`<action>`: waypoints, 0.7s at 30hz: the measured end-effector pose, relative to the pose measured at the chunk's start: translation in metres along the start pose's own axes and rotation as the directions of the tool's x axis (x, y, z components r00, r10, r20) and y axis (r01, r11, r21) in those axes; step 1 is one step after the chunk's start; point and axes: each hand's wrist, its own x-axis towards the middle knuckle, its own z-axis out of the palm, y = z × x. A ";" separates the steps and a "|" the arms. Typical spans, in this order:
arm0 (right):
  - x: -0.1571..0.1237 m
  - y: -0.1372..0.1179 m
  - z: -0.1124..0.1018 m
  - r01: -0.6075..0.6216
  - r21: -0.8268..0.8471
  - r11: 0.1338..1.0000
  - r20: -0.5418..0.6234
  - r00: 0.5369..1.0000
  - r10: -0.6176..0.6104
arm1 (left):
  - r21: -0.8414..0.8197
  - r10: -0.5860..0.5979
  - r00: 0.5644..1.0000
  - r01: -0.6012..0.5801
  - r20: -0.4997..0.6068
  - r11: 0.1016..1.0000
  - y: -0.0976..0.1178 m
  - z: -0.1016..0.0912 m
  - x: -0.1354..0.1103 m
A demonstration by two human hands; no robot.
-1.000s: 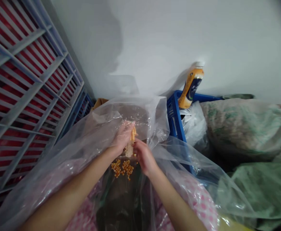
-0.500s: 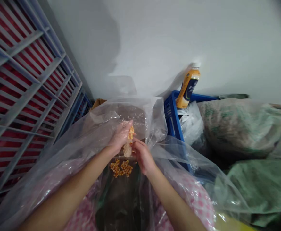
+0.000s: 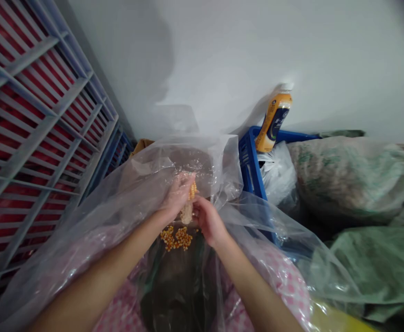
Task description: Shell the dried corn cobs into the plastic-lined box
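Note:
My left hand (image 3: 176, 196) is closed round the upper part of a corn cob (image 3: 189, 205), seen through a fold of clear plastic. My right hand (image 3: 209, 221) is closed on the cob's lower, bare end, thumb pressed against it. Yellow kernels still cover the cob's top. A small heap of loose kernels (image 3: 176, 237) lies just below both hands inside a large clear plastic bag (image 3: 119, 207) spread over my lap.
A grey slatted rack (image 3: 32, 138) with red behind it fills the left. A blue crate (image 3: 250, 166) stands right of the bag, an orange bottle (image 3: 274, 120) leaning on the white wall above it. Green sacks (image 3: 354, 184) lie at the right.
Both hands stay on the cob with only slight shifts; the kernel heap beneath looks much the same. The view has tilted a little.

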 end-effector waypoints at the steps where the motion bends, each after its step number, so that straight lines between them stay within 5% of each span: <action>1: 0.000 0.001 0.000 0.006 -0.002 1.000 -0.001 1.000 -0.006 | -0.015 -0.036 0.999 0.036 0.007 0.999 0.002 0.000 -0.001; 6: -0.002 -0.003 0.000 -0.009 0.032 0.999 0.012 1.000 0.008 | -0.100 -0.034 0.997 0.041 0.073 0.994 0.007 0.000 -0.003; 21: 0.000 0.000 0.001 0.001 0.028 1.000 -0.008 1.000 -0.001 | -0.033 -0.054 0.998 0.055 0.032 0.998 0.005 0.003 -0.004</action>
